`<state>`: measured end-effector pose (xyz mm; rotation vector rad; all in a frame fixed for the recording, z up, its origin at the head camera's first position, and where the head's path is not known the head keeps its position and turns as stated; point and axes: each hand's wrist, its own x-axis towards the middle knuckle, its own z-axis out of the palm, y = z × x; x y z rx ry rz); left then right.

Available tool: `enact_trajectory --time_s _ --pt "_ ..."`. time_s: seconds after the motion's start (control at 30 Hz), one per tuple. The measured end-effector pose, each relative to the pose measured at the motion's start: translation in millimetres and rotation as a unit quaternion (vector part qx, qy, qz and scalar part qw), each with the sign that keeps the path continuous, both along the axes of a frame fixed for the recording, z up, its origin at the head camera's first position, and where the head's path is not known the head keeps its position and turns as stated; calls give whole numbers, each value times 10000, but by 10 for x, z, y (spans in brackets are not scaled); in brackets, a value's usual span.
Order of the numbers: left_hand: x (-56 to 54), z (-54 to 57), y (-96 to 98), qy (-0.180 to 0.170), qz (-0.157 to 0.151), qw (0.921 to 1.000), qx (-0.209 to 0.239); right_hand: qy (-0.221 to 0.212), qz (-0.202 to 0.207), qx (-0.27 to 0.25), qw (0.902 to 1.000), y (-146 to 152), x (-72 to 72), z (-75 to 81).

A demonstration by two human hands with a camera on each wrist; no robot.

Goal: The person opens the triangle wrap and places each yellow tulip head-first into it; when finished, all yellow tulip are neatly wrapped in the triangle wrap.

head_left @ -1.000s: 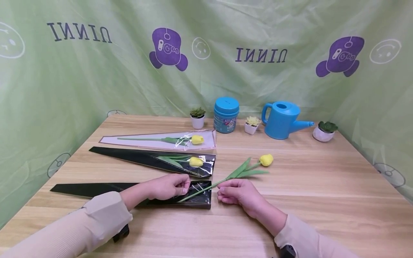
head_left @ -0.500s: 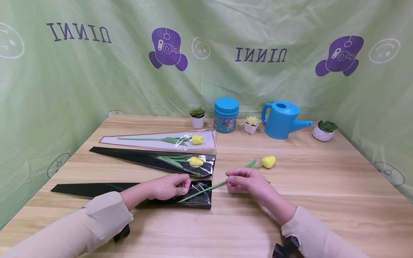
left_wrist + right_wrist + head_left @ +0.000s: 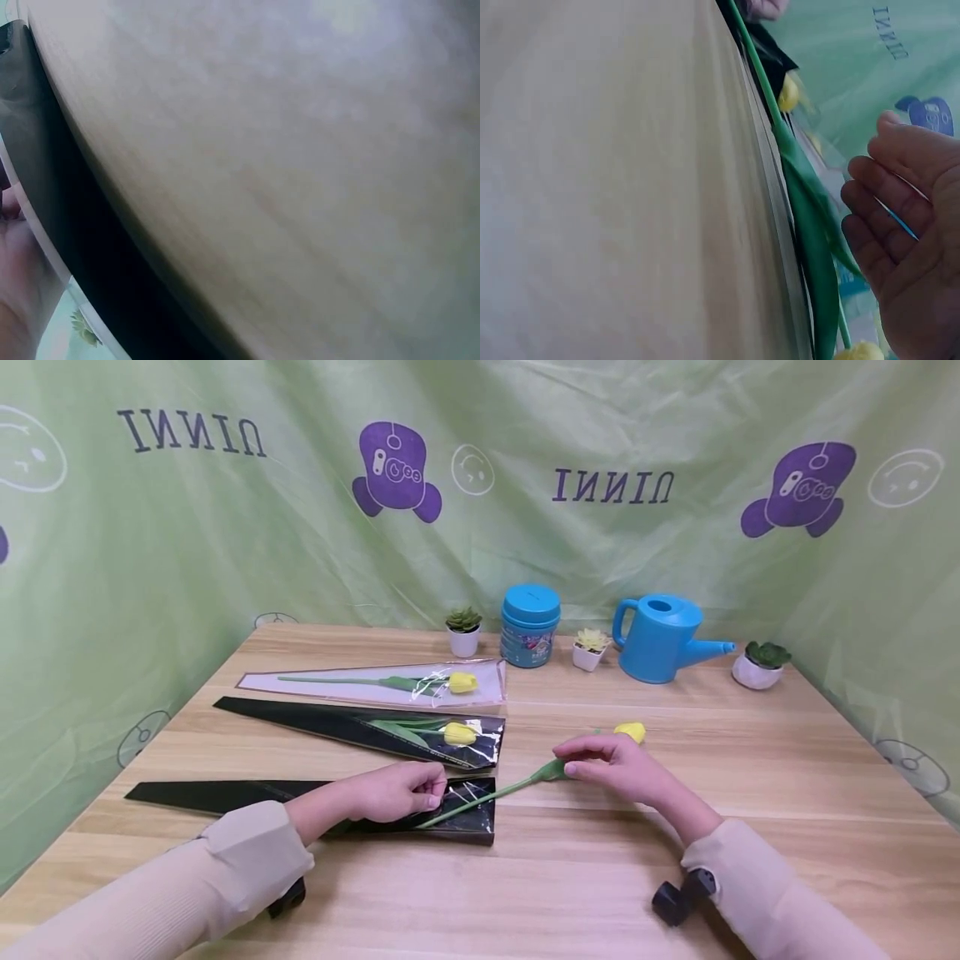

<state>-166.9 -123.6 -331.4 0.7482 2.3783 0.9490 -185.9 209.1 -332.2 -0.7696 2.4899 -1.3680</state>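
Observation:
In the head view my left hand point(image 3: 405, 792) pinches the upper layer of a black flower sleeve point(image 3: 225, 793) near its wide, clear end. The left wrist view shows that hand point(image 3: 26, 274) beside the dark sleeve point(image 3: 82, 217). A yellow artificial tulip point(image 3: 630, 732) lies slantwise, its green stem point(image 3: 480, 798) reaching over the sleeve's right end; whether the tip is inside, I cannot tell. My right hand point(image 3: 618, 766) is over the leaves, hiding most of them. In the right wrist view that hand point(image 3: 922, 217) has loosely bent fingers, apart from the tulip leaf point(image 3: 814, 262).
Behind lie a black sleeve point(image 3: 300, 714) and a white sleeve point(image 3: 337, 693), each with a yellow tulip. Along the back stand a blue jar point(image 3: 530, 627), a blue watering can point(image 3: 656, 639) and small potted succulents point(image 3: 463, 635). A green curtain point(image 3: 300, 527) surrounds the table.
My right hand has moved right along the tulip from the stem to the leaves, and its fingers have loosened from it. The left hand holds its place at the sleeve.

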Motion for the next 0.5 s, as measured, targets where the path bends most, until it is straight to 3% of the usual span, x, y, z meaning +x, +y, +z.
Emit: enact_trajectory --time_s 0.2,0.5 --pt "-5 2 2 -54 22 10000 -29 640 185 581 9961 95 -94 -12" --pt "9 16 3 -80 47 10000 -22 986 490 1060 9883 132 -204 -71"
